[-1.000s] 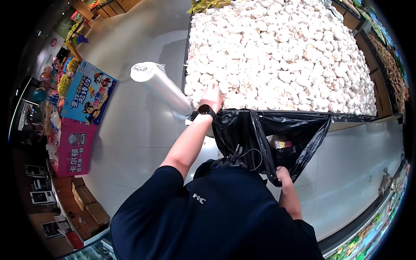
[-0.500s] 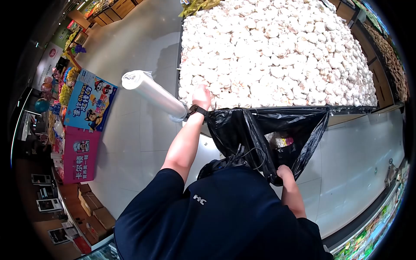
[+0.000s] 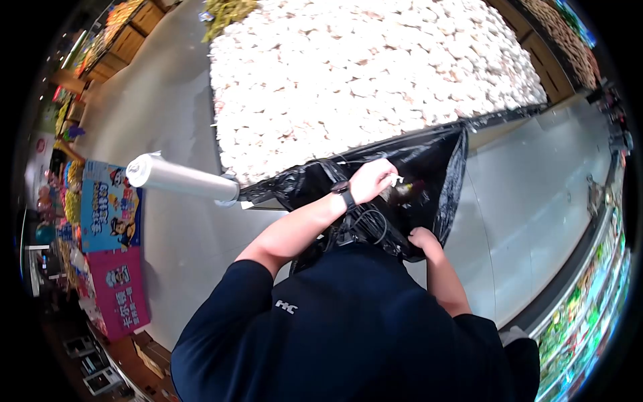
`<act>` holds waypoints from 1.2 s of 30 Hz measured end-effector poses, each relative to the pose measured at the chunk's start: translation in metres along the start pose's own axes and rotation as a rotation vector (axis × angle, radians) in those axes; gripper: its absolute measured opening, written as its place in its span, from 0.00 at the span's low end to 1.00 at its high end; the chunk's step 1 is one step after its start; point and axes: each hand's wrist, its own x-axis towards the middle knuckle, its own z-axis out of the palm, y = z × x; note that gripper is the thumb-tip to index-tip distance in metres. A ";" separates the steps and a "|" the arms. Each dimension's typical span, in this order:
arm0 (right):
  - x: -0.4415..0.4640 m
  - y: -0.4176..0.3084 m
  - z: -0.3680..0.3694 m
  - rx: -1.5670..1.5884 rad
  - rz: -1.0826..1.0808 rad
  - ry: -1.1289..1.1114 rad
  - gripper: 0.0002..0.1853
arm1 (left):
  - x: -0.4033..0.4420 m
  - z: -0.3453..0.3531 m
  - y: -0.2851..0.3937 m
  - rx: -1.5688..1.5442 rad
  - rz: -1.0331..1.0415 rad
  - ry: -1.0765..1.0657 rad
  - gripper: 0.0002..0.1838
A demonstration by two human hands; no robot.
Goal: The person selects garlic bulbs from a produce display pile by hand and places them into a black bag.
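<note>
A black plastic bag hangs at the front edge of a display heaped with white garlic bulbs. My right hand is closed on the near rim of the bag and holds its mouth wide. Over the opening is my left hand, with a watch on the wrist. Its fingers are pinched on a small whitish scrap, possibly garlic skin; blur hides its exact kind. Inside the bag lies some mixed rubbish, partly in shadow.
A roll of clear plastic bags stands out from the display's left corner. Yellowish mesh lies at its far left corner. Blue and pink promotional boards are on the left, and lit produce shelves at the lower right.
My left hand has moved from the garlic at the display's front left corner to over the bag, a whitish scrap at its fingertips. My right hand keeps its hold; the view has turned.
</note>
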 end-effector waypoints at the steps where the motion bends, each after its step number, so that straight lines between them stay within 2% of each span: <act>1: -0.004 0.000 -0.004 0.037 -0.006 -0.027 0.18 | 0.006 0.023 -0.010 0.029 -0.040 -0.124 0.19; 2: -0.008 -0.003 -0.010 0.041 0.007 -0.050 0.17 | 0.011 0.040 -0.017 0.065 -0.078 -0.244 0.24; 4: -0.011 0.009 0.003 0.123 0.025 0.086 0.18 | 0.015 0.045 -0.032 0.179 -0.001 -0.366 0.31; 5: -0.018 0.004 -0.004 0.123 0.022 0.084 0.18 | 0.011 0.045 -0.042 0.204 0.031 -0.302 0.25; 6: -0.034 -0.010 -0.022 0.120 0.060 0.097 0.19 | 0.008 0.036 -0.036 0.212 0.019 -0.296 0.25; 8: -0.062 -0.049 -0.067 0.108 0.112 0.169 0.19 | -0.003 0.004 -0.007 0.467 -0.153 -0.431 0.17; 9: -0.062 -0.063 -0.082 0.177 0.055 0.276 0.18 | -0.011 -0.014 0.004 0.553 -0.167 -0.419 0.11; 12: -0.068 -0.127 -0.142 0.444 -0.211 0.542 0.10 | -0.030 -0.057 0.008 0.652 -0.366 -0.469 0.12; 14: -0.065 -0.185 -0.181 0.527 -0.440 0.652 0.08 | -0.041 -0.079 -0.004 0.570 -0.421 -0.531 0.12; 16: -0.052 -0.239 -0.208 0.351 -0.660 0.736 0.08 | -0.048 -0.106 0.005 0.512 -0.477 -0.480 0.12; 18: -0.033 -0.282 -0.221 0.178 -0.809 0.731 0.09 | -0.057 -0.122 0.002 0.328 -0.512 -0.143 0.10; 20: -0.009 -0.310 -0.221 0.124 -0.960 0.763 0.10 | -0.065 -0.144 0.003 0.465 -0.420 0.226 0.08; 21: 0.000 -0.319 -0.218 0.047 -0.960 0.831 0.10 | -0.069 -0.152 -0.010 0.533 -0.298 0.324 0.07; 22: 0.006 -0.322 -0.216 0.038 -0.977 0.821 0.10 | -0.075 -0.152 -0.020 0.528 -0.337 0.307 0.08; 24: 0.008 -0.330 -0.219 -0.090 -0.856 0.722 0.07 | -0.081 -0.149 -0.026 0.625 -0.372 0.260 0.10; 25: 0.007 -0.334 -0.218 -0.149 -0.804 0.777 0.07 | -0.084 -0.148 -0.029 0.640 -0.402 0.256 0.14; 28: 0.014 -0.343 -0.214 -0.322 -0.778 0.795 0.07 | -0.087 -0.154 -0.032 0.607 -0.422 0.283 0.15; 30: 0.017 -0.350 -0.210 -0.385 -0.869 0.795 0.09 | -0.092 -0.154 -0.035 0.582 -0.427 0.336 0.15; 32: 0.023 -0.360 -0.203 -0.242 -0.896 0.863 0.14 | -0.101 -0.156 -0.036 0.363 -0.458 0.596 0.15; 33: 0.027 -0.366 -0.204 -0.350 -0.831 0.768 0.19 | -0.104 -0.157 -0.035 0.340 -0.474 0.689 0.15; 34: 0.029 -0.371 -0.202 -0.349 -0.831 0.767 0.19 | -0.109 -0.158 -0.035 0.316 -0.491 0.779 0.16; 36: 0.021 -0.386 -0.200 -0.467 -0.780 0.846 0.18 | -0.118 -0.163 -0.038 0.438 -0.448 0.824 0.16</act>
